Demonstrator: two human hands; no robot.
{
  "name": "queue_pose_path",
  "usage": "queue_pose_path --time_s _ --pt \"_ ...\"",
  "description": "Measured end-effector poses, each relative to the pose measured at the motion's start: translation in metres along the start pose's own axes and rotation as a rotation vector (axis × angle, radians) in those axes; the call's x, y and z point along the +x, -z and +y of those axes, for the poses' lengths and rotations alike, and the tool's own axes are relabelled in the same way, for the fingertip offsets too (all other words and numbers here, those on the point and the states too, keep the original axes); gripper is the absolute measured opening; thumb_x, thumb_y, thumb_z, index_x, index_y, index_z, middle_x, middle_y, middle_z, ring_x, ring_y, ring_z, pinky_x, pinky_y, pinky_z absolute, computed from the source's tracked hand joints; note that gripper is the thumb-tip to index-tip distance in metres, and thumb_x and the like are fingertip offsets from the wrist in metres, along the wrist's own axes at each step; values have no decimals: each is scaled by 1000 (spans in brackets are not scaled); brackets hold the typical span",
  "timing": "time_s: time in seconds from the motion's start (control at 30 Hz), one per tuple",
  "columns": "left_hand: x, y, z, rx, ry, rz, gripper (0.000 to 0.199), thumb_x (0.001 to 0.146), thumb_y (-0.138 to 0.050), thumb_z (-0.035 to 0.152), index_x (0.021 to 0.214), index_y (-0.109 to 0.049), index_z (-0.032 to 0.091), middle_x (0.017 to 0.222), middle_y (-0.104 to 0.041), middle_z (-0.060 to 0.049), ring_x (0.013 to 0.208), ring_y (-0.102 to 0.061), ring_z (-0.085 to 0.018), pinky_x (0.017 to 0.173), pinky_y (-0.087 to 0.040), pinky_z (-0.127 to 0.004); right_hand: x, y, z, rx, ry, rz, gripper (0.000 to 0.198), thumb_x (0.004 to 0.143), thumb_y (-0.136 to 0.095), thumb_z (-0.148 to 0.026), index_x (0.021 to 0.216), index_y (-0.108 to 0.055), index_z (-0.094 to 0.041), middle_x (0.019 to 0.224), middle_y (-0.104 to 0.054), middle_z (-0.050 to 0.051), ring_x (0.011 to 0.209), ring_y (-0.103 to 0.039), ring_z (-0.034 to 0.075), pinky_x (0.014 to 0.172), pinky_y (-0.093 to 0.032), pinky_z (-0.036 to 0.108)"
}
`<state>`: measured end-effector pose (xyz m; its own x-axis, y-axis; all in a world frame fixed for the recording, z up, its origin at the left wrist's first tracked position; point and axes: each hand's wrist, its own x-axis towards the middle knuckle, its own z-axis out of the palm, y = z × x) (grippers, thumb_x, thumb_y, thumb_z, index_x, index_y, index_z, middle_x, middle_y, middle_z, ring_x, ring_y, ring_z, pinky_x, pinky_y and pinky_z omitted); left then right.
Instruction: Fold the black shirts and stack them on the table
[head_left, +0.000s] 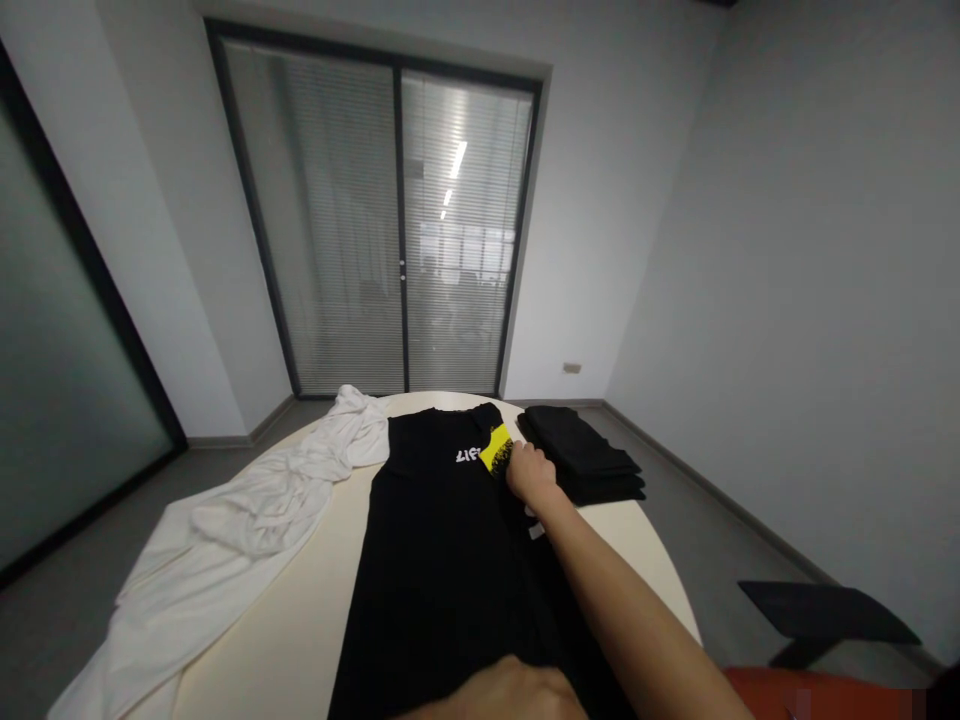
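Note:
A black T-shirt (442, 540) lies lengthwise on the table, its neckline at the far end. White lettering and a yellow printed patch (496, 449) show near its upper right, where part of the cloth is folded over. My right hand (531, 472) is closed on the folded edge beside the yellow patch, with the arm reaching across the shirt's right side. At the bottom of the view, my left hand (510, 690) is curled over the near part of the shirt, its fingertips hidden and the frame cutting it off.
The round cream table (247, 650) carries a crumpled white cloth (255, 510) along its left side. Folded black garments (581, 450) are stacked at the right, close to my right hand. A chair with a black armrest (829, 610) and red seat stands beyond the table's right edge.

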<state>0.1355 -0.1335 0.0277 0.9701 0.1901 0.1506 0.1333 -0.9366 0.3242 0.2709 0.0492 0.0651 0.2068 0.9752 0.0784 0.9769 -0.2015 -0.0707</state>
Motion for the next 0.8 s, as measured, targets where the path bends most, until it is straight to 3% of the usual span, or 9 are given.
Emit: queue_pose_path --time_s 0.03,0.1,0.2,0.27,0.37,0.47,0.63,0.8 --pt "-6 14 -6 47 36 39 17 94 -58 36 88 -69 24 85 -74 0 73 -67 -14 53 -46 -19 1 -2 -6 15 15 20 36 95 -41 -19 128 -53 -11 128 -58 22 116 -58 29 87 -47 37" --pt "-19 42 -26 164 273 177 21 92 -57 34 79 -68 22 78 -72 -2 72 -66 -17 64 -51 -25 1 -10 -16 43 31 50 36 97 -40 -26 127 -53 -11 127 -58 21 114 -58 28 85 -47 36" --pt "-47 71 -79 263 674 518 23 95 -48 29 99 -70 23 110 -71 -8 104 -64 -22 89 -51 -33 -6 -25 -23 66 32 85 37 98 -39 -33 124 -55 -12 127 -58 21 114 -56 29 85 -45 37" --pt "-69 76 -120 351 926 643 27 94 -50 32 108 -71 20 131 -62 -14 122 -55 -29 102 -45 -42 -11 -35 -23 83 40 131 38 99 -39 -37 123 -57 -13 126 -58 20 116 -53 30 89 -43 39" --pt "-100 68 -168 352 1149 652 34 94 -49 35 116 -70 20 134 -59 -17 120 -56 -34 101 -45 -47 -16 -44 -19 137 58 192 40 100 -37 -42 120 -60 -16 125 -60 17 115 -52 29 91 -41 39" --pt "-118 58 -192 265 1155 662 32 93 -50 35 112 -72 21 124 -66 -14 116 -59 -33 102 -43 -47 -18 -46 -19 170 86 202 41 100 -37 -44 119 -61 -17 125 -61 15 114 -53 28 91 -40 39" --pt "-128 57 -206 192 1112 720 29 91 -49 23 111 -69 17 119 -69 -10 114 -61 -26 103 -44 -37 -20 -44 -21 164 118 189 41 99 -39 -45 122 -60 -18 127 -60 14 115 -52 29 95 -38 40" --pt "-139 63 -215 102 1126 783 28 88 -54 22 116 -62 21 111 -72 -6 98 -68 -21 86 -50 -30 -24 -44 -20 158 136 164 42 98 -41 -43 126 -58 -17 132 -57 14 119 -50 29 99 -38 41"
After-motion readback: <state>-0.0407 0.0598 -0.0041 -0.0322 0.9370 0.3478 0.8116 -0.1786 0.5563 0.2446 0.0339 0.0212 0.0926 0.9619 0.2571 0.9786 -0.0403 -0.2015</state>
